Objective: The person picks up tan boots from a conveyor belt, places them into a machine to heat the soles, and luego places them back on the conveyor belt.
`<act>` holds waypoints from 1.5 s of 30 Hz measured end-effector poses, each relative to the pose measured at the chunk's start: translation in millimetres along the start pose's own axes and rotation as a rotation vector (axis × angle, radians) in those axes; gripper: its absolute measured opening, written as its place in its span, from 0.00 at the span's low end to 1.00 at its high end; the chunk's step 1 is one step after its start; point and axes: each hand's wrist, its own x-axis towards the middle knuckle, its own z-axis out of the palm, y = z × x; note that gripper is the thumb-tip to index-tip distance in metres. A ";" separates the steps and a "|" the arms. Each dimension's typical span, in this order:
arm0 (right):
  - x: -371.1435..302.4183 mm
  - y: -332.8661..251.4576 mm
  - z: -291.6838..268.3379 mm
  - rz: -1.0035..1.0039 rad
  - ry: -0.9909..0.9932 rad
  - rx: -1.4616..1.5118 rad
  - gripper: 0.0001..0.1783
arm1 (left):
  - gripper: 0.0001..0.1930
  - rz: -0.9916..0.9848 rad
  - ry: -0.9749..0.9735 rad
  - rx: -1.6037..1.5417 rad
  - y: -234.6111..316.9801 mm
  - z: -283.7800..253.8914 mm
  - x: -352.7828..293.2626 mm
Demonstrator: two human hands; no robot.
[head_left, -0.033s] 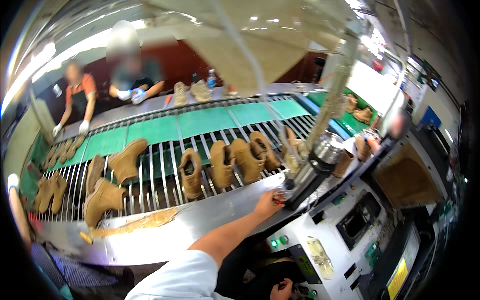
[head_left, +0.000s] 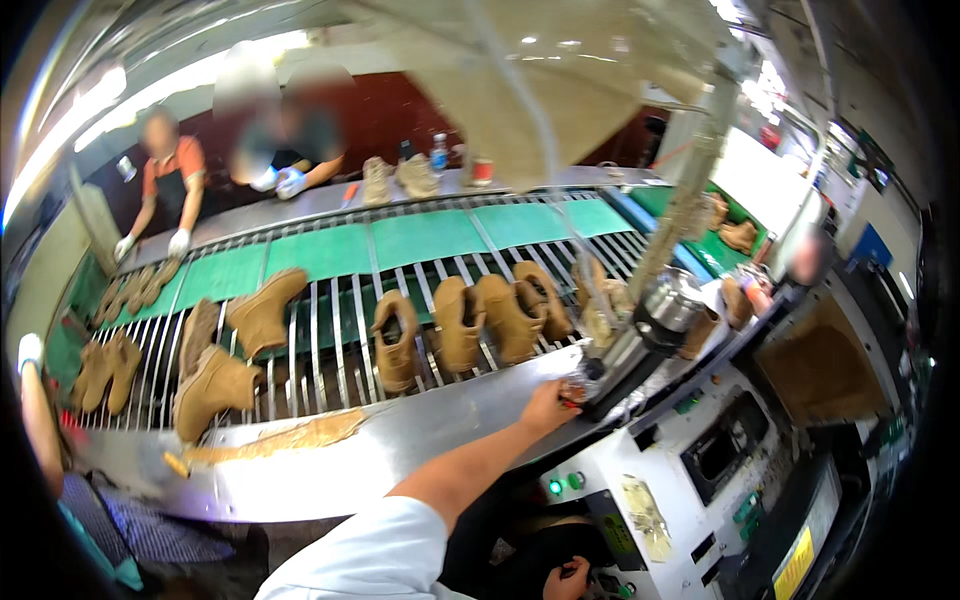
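My left hand [head_left: 549, 407] reaches across the metal ledge, its fingers closed around a small clear item [head_left: 573, 388] with a red part; its exact kind is hidden. Right beside it stands a tall steel and black thermos flask [head_left: 650, 335]. Low in the picture my right hand [head_left: 567, 580] is curled around a small dark thing by the white machine panel [head_left: 600, 500]; I cannot make out what it is. Beyond the ledge, tan boots stand on the roller conveyor, the nearest upright one [head_left: 396, 345] left of the flask.
Another tan boot [head_left: 213, 390] lies tilted at the left, near a glue-stained strip [head_left: 290, 440] on the ledge. Green mats [head_left: 320, 254] run along the conveyor. Two gloved co-workers stand across it; another person's arm [head_left: 38, 420] is at the left edge. A post [head_left: 690, 170] rises behind the flask.
The whole view has shifted slightly, so the conveyor and boots sit further right. A red and white cup on the far ledge shows more fully. My hands keep their holds.
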 end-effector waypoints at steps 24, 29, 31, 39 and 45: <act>28.2 -48.1 38.8 0.080 -0.106 -0.324 0.22 | 0.16 -0.540 -0.054 1.628 -272.3 -532.6 -120.0; 32.3 -52.8 47.0 0.089 -0.082 -0.339 0.20 | 0.16 -0.698 -0.218 1.781 -304.6 -548.0 -78.1; 32.3 -57.4 49.0 0.080 -0.065 -0.363 0.19 | 0.15 -0.813 -0.355 1.882 -296.2 -532.8 -62.4; 34.9 -84.0 48.0 0.200 -0.141 -0.327 0.20 | 0.14 -0.568 -0.430 1.497 -191.1 -582.7 -7.2; 50.3 -130.0 94.8 0.388 -0.510 0.921 0.27 | 0.16 -0.416 -0.177 1.060 9.9 -541.1 -69.1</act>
